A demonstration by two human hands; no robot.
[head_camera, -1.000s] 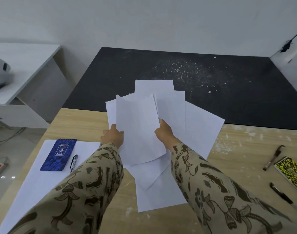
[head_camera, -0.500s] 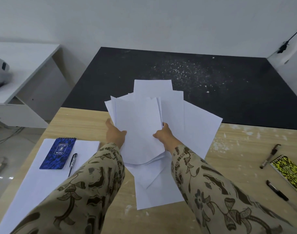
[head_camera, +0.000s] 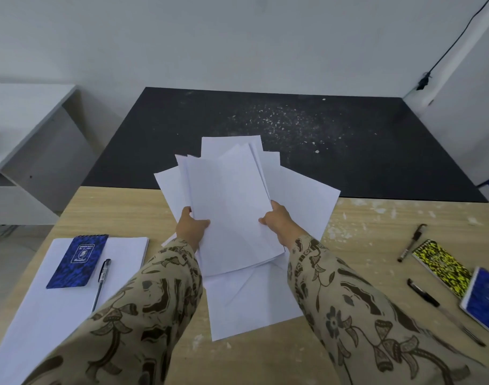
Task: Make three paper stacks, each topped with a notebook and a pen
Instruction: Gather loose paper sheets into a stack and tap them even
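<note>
I hold a loose bundle of white sheets (head_camera: 229,207) raised over the middle of the wooden table (head_camera: 121,212). My left hand (head_camera: 190,227) grips its left edge and my right hand (head_camera: 278,222) grips its right edge. More white sheets (head_camera: 254,304) lie spread on the table beneath. At the left lies a neat paper stack (head_camera: 43,307) with a blue spiral notebook (head_camera: 78,261) and a pen (head_camera: 101,282) on top. At the right lie a yellow-black notebook (head_camera: 440,266), a blue notebook (head_camera: 485,301), a dark marker (head_camera: 411,241) and a black pen (head_camera: 422,291).
A black mat (head_camera: 279,140) covers the floor beyond the table's far edge. A white desk (head_camera: 15,118) stands at the far left. White walls close the back and right, with a black cable (head_camera: 448,48) running down the corner.
Both hands have drawn the fanned sheets together into a narrower bundle and tilted it up. The view has shifted so the blue notebook at the right edge now shows.
</note>
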